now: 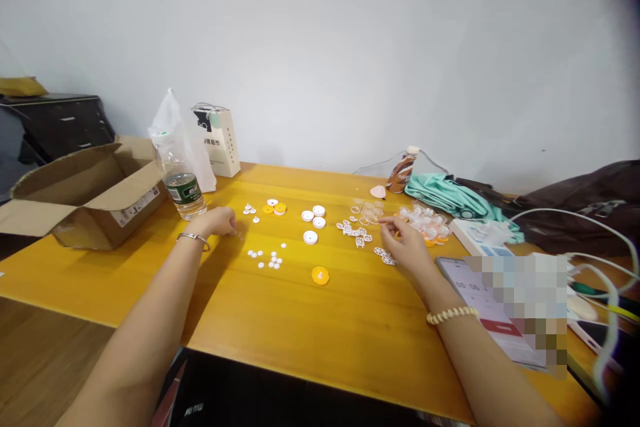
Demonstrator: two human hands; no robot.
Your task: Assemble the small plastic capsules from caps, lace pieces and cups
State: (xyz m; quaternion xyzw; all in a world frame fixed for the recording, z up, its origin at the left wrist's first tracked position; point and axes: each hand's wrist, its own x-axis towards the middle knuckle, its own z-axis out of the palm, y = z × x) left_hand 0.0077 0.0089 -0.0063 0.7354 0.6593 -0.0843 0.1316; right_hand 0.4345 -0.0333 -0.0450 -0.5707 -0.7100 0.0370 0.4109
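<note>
At the left, my left hand (220,221) is low over the table with its fingers bent together, beside some tiny clear pieces (240,236). Whatever its fingertips pinch is too small to make out. My right hand (403,244) has its fingers apart, the index finger reaching to the edge of the clear rings (369,210). White openwork pieces (350,230) lie just left of it. Between both hands are white round cups (311,237), small white discs (273,260), white pegged pieces (249,209) and yellow discs (269,209). Nearer me, an orange scalloped piece (321,275) carries a small pale part.
A cardboard box (125,207), water bottle (184,190) and paper bag (223,140) stand left. Around the right forearm are a pile of clear parts (425,221), a coffee bottle (401,172), teal cloth (450,195), a phone (475,290) showing a timer, and cables (595,213).
</note>
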